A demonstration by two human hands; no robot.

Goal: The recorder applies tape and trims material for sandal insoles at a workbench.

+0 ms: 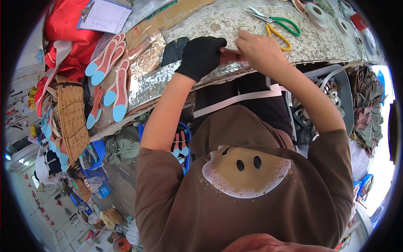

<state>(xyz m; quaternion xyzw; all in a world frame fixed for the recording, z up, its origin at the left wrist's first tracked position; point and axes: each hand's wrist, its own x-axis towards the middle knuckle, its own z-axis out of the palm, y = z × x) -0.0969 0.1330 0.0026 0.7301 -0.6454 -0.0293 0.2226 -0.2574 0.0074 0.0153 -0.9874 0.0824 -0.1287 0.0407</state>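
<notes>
My left hand wears a black glove and grips one end of a small reddish piece at the near edge of the worn silver worktable. My bare right hand pinches the other end of the same piece, fingers closed on it. A white strip runs below the table edge across my lap. Green-handled scissors and yellow-handled ones lie just beyond my right hand. A dark insole lies left of the gloved hand.
Pink-and-blue insoles lie on the table's left part, beside a woven basket and a clipboard. Tape rolls sit far right. A blue bin with insoles stands below; grey cut pieces pile at right.
</notes>
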